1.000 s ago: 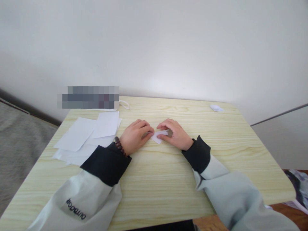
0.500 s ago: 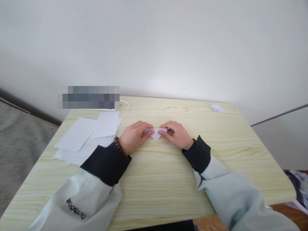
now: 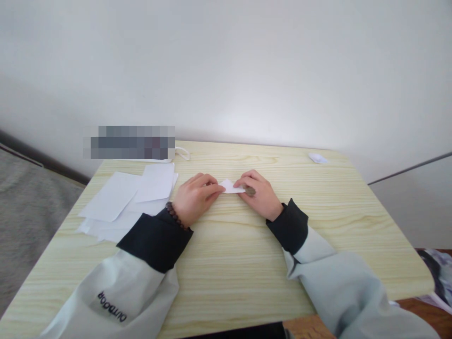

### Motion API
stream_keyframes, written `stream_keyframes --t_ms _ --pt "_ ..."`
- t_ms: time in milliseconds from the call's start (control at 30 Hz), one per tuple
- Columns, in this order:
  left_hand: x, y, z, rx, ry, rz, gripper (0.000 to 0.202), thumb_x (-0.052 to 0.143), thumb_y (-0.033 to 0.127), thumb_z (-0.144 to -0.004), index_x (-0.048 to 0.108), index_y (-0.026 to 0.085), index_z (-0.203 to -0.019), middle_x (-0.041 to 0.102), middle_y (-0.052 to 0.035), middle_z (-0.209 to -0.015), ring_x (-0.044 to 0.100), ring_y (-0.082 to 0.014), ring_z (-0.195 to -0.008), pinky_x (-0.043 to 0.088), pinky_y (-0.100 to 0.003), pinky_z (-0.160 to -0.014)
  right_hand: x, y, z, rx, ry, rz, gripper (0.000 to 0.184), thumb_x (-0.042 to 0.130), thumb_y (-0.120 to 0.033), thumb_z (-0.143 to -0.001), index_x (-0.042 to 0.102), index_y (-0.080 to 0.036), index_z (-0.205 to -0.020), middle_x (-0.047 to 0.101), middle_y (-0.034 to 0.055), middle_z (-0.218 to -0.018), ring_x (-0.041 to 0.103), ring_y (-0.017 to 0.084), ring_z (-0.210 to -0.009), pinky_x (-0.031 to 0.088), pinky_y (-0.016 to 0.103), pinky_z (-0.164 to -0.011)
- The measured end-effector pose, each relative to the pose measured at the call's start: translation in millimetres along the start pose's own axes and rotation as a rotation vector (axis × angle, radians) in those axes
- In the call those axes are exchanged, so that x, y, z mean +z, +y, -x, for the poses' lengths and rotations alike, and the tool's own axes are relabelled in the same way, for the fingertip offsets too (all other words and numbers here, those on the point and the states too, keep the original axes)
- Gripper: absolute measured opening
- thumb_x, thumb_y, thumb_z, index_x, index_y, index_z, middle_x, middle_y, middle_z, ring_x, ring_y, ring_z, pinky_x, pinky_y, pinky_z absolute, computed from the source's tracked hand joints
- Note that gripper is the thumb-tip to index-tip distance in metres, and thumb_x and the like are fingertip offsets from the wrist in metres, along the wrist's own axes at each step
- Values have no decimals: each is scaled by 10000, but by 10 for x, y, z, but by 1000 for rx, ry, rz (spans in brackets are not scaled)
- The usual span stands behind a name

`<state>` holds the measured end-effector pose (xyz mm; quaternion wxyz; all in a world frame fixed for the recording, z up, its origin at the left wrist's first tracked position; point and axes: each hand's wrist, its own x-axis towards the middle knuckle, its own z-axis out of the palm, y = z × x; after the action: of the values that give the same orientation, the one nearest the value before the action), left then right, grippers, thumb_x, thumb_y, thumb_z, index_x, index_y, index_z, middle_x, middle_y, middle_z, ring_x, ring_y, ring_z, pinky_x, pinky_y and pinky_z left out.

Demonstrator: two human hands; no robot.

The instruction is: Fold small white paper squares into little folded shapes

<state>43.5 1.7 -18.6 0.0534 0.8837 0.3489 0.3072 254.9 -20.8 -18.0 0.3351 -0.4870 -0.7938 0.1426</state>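
Observation:
A small folded piece of white paper (image 3: 230, 186) lies on the light wooden table (image 3: 229, 263), its tip pointing away from me. My left hand (image 3: 195, 198) pinches its left end with curled fingers; a dark bead bracelet sits on that wrist. My right hand (image 3: 257, 194) pinches the right end, thumb and forefinger pressed on the paper. Both hands rest on the tabletop, almost touching each other.
Several loose white sheets (image 3: 130, 197) lie spread at the table's left. A small folded white paper piece (image 3: 318, 158) sits near the far right corner. A white cord loop (image 3: 182, 152) lies at the far edge beside a blurred patch. The wall stands close behind.
The folded paper has been flipped: its point faced me half a second ago and now points away. Both hands shifted slightly away from me with it.

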Motion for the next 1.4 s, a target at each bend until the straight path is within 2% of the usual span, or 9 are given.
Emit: stream_keyframes --t_ms 133,233,400,533,667,833,1033,1400 --pt "10 -28 10 -16 -49 -38 206 512 268 -883 716 242 -886 639 -36 -852 562 -159 -814 474 -284 -734 18 -12 5 17 -37 117 158 632 -277 -770 687 -221 -907 580 60 -955 545 203 -902 434 374 -857" --pt "11 -36 11 -24 -51 -36 239 494 296 -895 723 235 -863 632 -39 -831 550 -163 -799 471 -283 -715 27 8 9 -8 -23 95 174 596 -340 -830 702 -231 -913 584 55 -909 545 184 -865 442 350 -821" --pt "12 -70 16 -62 -83 12 249 477 291 -905 711 220 -952 642 -44 -840 556 -172 -806 474 -295 -726 34 67 9 -3 -36 40 208 523 -312 -895 713 -231 -918 611 37 -840 548 165 -812 441 320 -761" --pt "14 -85 17 -125 -100 70 261 473 272 -902 674 168 -1033 656 -63 -894 583 -183 -846 480 -312 -781 20 68 -2 47 -83 49 242 503 -302 -906 688 -217 -1037 622 44 -850 547 176 -826 433 332 -769" --pt "18 -61 8 -157 -111 39 275 447 278 -909 669 175 -1033 650 -58 -891 589 -182 -835 481 -311 -773 12 49 -9 39 -120 96 284 469 -296 -920 668 -202 -1101 613 61 -871 536 190 -849 425 347 -784" --pt "28 -57 8 -172 -110 43 286 445 284 -906 681 165 -1013 643 -58 -864 587 -179 -816 480 -306 -758 16 19 -7 44 -104 94 260 493 -295 -908 679 -205 -1065 613 54 -867 537 182 -843 419 336 -787" --pt "34 -62 9 -174 -96 69 286 446 300 -901 696 182 -973 638 -48 -838 580 -175 -807 480 -305 -755 39 9 -10 59 -38 51 213 527 -320 -893 705 -208 -929 635 41 -835 550 170 -829 414 312 -761" --pt "25 -29 5 -154 -69 37 236 486 271 -885 695 185 -951 632 -43 -815 557 -183 -826 479 -313 -757 33 12 -25 89 -80 53 170 556 -261 -877 694 -209 -962 637 32 -824 533 170 -805 399 317 -769"
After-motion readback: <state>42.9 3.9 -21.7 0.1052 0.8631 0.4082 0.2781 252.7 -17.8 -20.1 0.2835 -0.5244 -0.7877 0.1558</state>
